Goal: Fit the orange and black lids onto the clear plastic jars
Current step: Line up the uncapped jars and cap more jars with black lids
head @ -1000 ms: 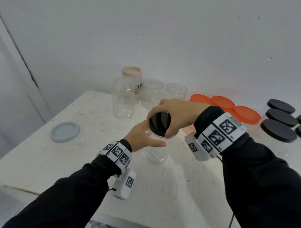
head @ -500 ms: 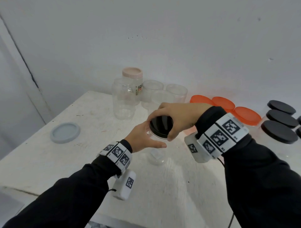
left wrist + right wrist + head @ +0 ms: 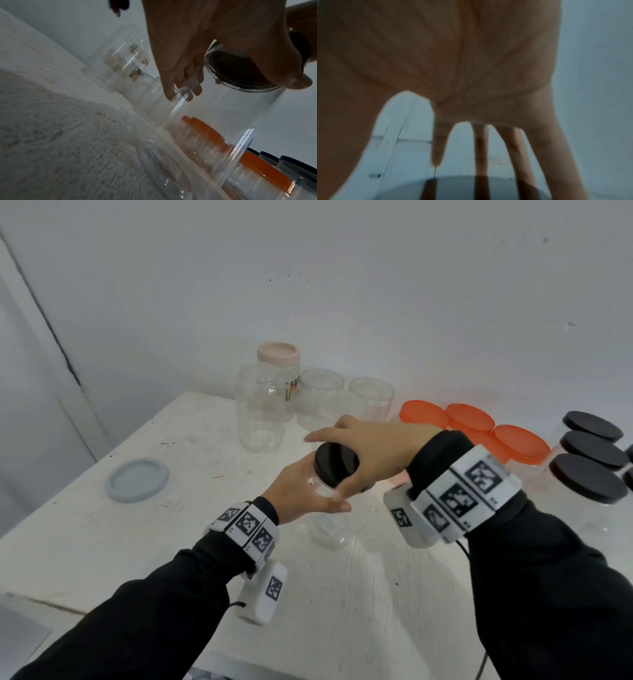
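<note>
A clear plastic jar (image 3: 327, 530) stands at the middle of the white table (image 3: 102, 542), and my left hand (image 3: 305, 494) grips its side just below the rim. On its mouth sits a black lid (image 3: 335, 463). My right hand (image 3: 373, 446) hovers over the lid with fingers straight and spread, its thumb against the lid's near edge. In the left wrist view my left fingers (image 3: 180, 60) wrap the jar (image 3: 223, 115) under the lid (image 3: 240, 70). In the right wrist view my right hand (image 3: 453, 54) spreads its fingers above the lid (image 3: 462, 189).
Several open clear jars (image 3: 260, 412) and a pink-lidded jar (image 3: 278, 354) stand at the back by the wall. Orange-lidded jars (image 3: 520, 443) and black-lidded jars (image 3: 589, 477) line the right side. A grey lid (image 3: 137, 479) lies at the left.
My right hand's fingers, curled round the black lid earlier, have straightened and spread above it. The left hand and the jar have stayed in place.
</note>
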`<move>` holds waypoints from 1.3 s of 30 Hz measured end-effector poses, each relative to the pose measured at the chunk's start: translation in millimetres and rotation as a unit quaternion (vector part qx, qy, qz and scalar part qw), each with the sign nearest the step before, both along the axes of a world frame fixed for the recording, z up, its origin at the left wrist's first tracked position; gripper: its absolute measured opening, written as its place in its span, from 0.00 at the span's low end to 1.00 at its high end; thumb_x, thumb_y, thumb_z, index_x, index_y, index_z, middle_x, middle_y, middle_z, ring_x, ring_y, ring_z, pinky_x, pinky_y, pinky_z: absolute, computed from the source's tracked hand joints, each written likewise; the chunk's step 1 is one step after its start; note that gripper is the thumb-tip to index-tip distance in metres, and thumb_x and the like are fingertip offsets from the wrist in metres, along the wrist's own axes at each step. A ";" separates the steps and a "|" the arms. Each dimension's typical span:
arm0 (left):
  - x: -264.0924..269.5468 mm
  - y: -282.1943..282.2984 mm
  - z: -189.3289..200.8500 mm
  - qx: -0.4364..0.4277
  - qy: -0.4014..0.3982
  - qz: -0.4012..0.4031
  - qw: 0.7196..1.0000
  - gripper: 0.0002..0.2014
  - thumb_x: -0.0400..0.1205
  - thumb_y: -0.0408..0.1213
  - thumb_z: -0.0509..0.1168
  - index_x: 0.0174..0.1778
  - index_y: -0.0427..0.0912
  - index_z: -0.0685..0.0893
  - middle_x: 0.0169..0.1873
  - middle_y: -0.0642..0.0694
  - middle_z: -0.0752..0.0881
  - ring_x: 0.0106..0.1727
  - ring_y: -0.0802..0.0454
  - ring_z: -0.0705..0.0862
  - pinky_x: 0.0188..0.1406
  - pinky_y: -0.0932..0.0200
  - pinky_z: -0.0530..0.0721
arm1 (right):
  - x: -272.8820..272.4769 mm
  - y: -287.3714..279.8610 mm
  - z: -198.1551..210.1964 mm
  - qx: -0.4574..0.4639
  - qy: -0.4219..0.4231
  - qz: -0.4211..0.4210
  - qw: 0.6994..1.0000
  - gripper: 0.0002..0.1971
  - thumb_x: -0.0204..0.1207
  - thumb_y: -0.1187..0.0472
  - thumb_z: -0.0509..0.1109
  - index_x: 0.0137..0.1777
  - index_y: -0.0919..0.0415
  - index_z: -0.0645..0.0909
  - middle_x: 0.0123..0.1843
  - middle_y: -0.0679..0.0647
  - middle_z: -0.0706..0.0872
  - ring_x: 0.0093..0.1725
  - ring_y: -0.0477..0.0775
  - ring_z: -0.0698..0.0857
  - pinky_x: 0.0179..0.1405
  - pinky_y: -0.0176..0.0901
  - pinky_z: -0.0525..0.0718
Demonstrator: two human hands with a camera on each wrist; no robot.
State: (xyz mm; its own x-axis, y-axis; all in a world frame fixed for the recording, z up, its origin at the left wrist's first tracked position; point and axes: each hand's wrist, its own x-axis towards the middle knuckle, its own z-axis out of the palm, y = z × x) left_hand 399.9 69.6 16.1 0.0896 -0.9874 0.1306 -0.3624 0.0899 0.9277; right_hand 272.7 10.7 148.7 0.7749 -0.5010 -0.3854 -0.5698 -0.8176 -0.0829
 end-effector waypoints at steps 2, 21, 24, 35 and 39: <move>0.6 -1.2 -1.3 0.000 -0.002 -0.001 1.000 0.38 0.58 0.48 0.83 0.62 0.60 0.73 0.57 0.61 0.82 0.62 0.66 0.79 0.65 0.61 0.77 | -0.8 -0.5 4.9 0.027 0.026 0.035 0.999 0.40 0.68 0.53 0.77 0.76 0.37 0.59 0.70 0.49 0.65 0.67 0.56 0.72 0.65 0.53 0.78; -1.5 1.8 -0.7 0.001 0.013 -0.005 1.000 0.38 0.57 0.49 0.81 0.62 0.59 0.73 0.59 0.59 0.82 0.62 0.64 0.79 0.63 0.65 0.75 | -1.7 1.9 -1.0 -0.034 -0.038 0.022 0.998 0.33 0.66 0.46 0.77 0.71 0.41 0.69 0.57 0.49 0.72 0.58 0.52 0.75 0.53 0.43 0.78; -1.8 1.6 -1.7 0.001 0.015 -0.003 1.000 0.42 0.53 0.56 0.80 0.65 0.58 0.73 0.58 0.59 0.83 0.62 0.63 0.80 0.62 0.62 0.77 | 3.0 7.3 -13.5 -0.119 -0.095 -0.022 0.988 0.30 0.66 0.35 0.71 0.64 0.52 0.77 0.46 0.49 0.78 0.48 0.52 0.80 0.38 0.39 0.77; 0.0 1.9 0.6 0.008 0.008 -0.002 1.000 0.41 0.55 0.52 0.81 0.65 0.54 0.73 0.59 0.59 0.82 0.64 0.63 0.78 0.66 0.61 0.76 | -2.4 0.8 7.8 0.011 -0.039 0.044 0.998 0.35 0.66 0.55 0.79 0.73 0.42 0.71 0.60 0.44 0.72 0.61 0.49 0.74 0.55 0.41 0.76; -0.7 1.4 -1.6 -0.001 0.012 -0.005 1.000 0.40 0.58 0.48 0.83 0.65 0.56 0.73 0.58 0.60 0.83 0.62 0.66 0.79 0.61 0.67 0.76 | 2.3 3.1 -8.5 -0.095 -0.092 -0.002 0.991 0.30 0.65 0.37 0.74 0.64 0.51 0.79 0.49 0.45 0.82 0.49 0.48 0.80 0.40 0.37 0.78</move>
